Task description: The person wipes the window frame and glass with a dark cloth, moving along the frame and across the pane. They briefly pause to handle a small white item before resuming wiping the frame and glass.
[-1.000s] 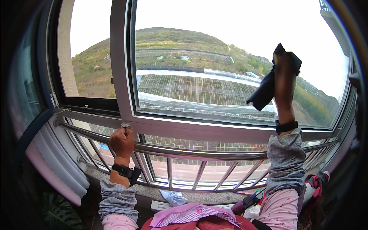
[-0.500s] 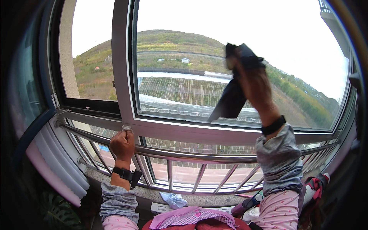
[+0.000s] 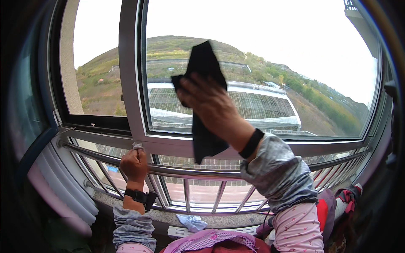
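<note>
A black cloth (image 3: 206,61) lies spread against the large window pane (image 3: 320,114), with one end drooping below the lower frame. My right hand (image 3: 209,105) presses it there, fingers reaching up and left over the fabric. Down at the left, my left hand (image 3: 134,164) is a fist just above the metal handrail (image 3: 198,170). A small crumpled whitish wad (image 3: 138,145), perhaps tissue or cloth, pokes out of the top of that fist beside the lower window frame (image 3: 173,145). Most of the wad is hidden by the fingers.
An opened window sash (image 3: 31,143) stands at the far left above a pale curtain (image 3: 69,185). Vertical bars run under the handrail. A light blue-white crumpled cloth (image 3: 192,222) rests on the speckled sill (image 3: 162,215). A dark red and black item (image 3: 348,198) sits at the lower right.
My right hand has swept the black cloth leftward across the pane, from right of the middle to left of it. The left fist stays about where it was.
</note>
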The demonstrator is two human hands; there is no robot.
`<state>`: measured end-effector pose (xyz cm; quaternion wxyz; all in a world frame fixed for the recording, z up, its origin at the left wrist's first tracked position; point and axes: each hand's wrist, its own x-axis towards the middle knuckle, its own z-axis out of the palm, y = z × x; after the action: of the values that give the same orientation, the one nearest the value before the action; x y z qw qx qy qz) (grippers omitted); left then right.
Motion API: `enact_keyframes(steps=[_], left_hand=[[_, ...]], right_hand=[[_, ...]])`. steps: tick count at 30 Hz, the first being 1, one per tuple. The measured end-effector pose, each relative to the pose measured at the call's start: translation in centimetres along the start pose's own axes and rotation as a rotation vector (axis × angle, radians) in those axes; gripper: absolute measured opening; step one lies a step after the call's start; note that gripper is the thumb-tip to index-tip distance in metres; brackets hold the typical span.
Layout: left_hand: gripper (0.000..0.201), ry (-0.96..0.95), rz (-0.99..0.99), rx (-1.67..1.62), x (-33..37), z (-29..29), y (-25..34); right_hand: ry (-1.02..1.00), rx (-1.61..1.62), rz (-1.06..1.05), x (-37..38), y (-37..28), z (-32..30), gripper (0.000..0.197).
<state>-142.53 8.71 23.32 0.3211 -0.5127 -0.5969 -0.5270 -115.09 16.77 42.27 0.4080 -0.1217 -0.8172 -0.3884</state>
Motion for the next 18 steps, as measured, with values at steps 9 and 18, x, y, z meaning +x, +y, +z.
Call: enact_keyframes(steps=[9,18], left_hand=[[0.032,0.026,0.054,-0.008,-0.2,0.2,-0.4],[0.029,0.031,0.069,0.061,0.0,0.1,0.1]], right_hand=[[0.029,-0.472,0.302,-9.9,14.4,-11.8,0.050],[0.415,-0.378,0.615,-14.9,22.1,-14.5,0.044]])
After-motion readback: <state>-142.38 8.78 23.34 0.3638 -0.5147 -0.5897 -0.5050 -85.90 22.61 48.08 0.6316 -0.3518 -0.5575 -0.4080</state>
